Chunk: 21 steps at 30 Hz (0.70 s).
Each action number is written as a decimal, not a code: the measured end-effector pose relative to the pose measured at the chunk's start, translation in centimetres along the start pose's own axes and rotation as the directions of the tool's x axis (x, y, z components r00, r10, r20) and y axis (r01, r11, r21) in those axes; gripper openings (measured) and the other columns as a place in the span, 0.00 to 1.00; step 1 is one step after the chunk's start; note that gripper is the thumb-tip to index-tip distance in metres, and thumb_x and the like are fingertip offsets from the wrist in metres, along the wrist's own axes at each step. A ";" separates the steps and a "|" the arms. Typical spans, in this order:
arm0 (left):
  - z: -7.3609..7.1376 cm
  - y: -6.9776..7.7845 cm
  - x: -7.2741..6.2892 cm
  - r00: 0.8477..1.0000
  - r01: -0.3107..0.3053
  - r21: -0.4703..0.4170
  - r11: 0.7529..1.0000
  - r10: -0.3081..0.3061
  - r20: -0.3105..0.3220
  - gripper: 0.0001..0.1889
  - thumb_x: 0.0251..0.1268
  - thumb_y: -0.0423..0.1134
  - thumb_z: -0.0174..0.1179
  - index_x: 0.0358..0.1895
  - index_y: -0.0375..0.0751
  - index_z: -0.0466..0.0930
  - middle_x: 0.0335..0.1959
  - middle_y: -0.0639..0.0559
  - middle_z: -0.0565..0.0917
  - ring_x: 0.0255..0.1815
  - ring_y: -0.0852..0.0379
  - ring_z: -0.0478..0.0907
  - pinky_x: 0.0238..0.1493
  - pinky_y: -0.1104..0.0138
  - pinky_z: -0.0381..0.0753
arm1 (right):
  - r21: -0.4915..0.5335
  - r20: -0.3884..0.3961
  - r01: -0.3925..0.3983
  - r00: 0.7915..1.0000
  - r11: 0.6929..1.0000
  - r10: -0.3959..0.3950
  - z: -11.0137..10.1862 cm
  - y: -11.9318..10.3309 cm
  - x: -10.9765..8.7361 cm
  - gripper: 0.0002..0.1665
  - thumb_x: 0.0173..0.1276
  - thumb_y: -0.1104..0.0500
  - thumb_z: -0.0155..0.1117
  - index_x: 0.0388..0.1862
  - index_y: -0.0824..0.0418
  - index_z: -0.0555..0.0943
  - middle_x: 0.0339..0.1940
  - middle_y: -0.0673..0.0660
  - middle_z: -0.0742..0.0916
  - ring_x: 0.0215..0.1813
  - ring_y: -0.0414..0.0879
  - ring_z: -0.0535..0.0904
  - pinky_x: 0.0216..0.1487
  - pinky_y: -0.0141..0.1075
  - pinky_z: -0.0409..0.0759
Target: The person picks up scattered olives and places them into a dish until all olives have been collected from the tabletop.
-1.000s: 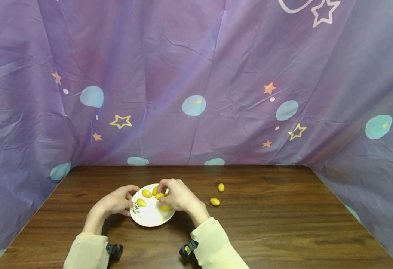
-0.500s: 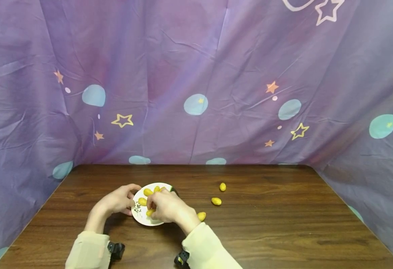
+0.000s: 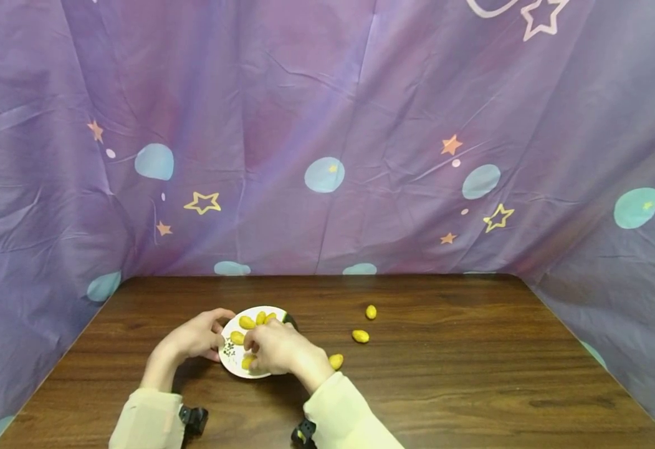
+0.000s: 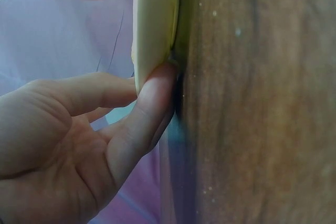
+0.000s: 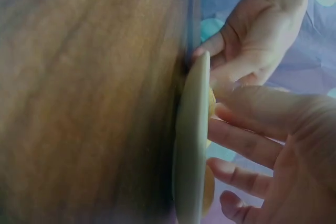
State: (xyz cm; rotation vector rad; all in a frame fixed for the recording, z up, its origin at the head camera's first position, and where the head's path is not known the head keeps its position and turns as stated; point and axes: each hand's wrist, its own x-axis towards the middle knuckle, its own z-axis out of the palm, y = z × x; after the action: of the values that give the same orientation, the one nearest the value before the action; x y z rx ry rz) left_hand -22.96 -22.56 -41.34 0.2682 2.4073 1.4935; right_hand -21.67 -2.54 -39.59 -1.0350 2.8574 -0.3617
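A white plate [image 3: 229,368] with a dark speckled print and a green-and-black edge patch lies on the table's left half. Its left rim is pinched by my left hand [image 3: 197,335]; the left wrist view has those fingers [image 4: 152,95] at the plate's edge and underside. Over the plate's right side, my right hand [image 3: 279,349] pinches a small yellow oval fruit [image 3: 247,362] low near the front rim. Several similar yellow fruits [image 3: 246,322] lie farther back on the plate. My right hand hides part of the plate.
On the brown wooden table [image 3: 445,374], three more yellow fruits lie right of the plate: a near fruit [image 3: 336,362], a middle fruit [image 3: 361,337] and a far fruit [image 3: 371,312]. A purple patterned cloth [image 3: 282,237] hangs behind the table.
My right hand has moved left and toward the plate's front, and a yellow fruit has shifted with it to the front left. The nearest table fruit has come into view. My left hand stays put.
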 end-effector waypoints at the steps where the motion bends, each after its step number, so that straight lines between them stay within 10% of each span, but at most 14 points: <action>1: 0.0 0.0 0.0 1.000 0.000 -0.002 1.000 0.000 0.000 0.32 0.47 0.17 0.49 0.63 0.21 0.62 0.36 0.36 0.73 0.28 0.50 0.77 0.27 0.61 0.86 | 0.010 0.008 -0.008 1.000 1.000 0.008 -0.1 0.0 0.0 0.17 0.54 0.52 0.75 0.44 0.49 0.85 0.35 0.41 0.83 0.46 0.41 0.75 0.49 0.39 0.74; 8: 0.0 0.0 0.0 1.000 -0.001 -0.011 1.000 0.001 0.003 0.32 0.47 0.16 0.49 0.63 0.21 0.62 0.36 0.36 0.73 0.28 0.49 0.77 0.27 0.60 0.86 | 0.100 0.029 -0.024 0.999 0.995 0.022 -1.3 1.0 -0.3 0.27 0.53 0.48 0.77 0.53 0.49 0.82 0.53 0.44 0.83 0.59 0.46 0.73 0.61 0.40 0.72; 21: 0.1 0.1 0.2 0.999 0.033 0.012 0.999 -0.033 -0.016 0.32 0.48 0.16 0.50 0.64 0.23 0.62 0.37 0.35 0.72 0.30 0.49 0.77 0.28 0.60 0.86 | 0.371 -0.051 -0.023 0.998 0.928 0.045 -4.0 6.2 -1.9 0.28 0.54 0.55 0.77 0.54 0.60 0.80 0.45 0.59 0.85 0.49 0.53 0.80 0.48 0.39 0.78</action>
State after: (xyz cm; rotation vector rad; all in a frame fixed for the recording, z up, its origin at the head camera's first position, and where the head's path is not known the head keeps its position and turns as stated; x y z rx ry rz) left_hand -23.09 -22.36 -41.36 0.2195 2.4220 1.4722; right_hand -24.68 4.02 -37.22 -0.9118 2.6962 -0.9008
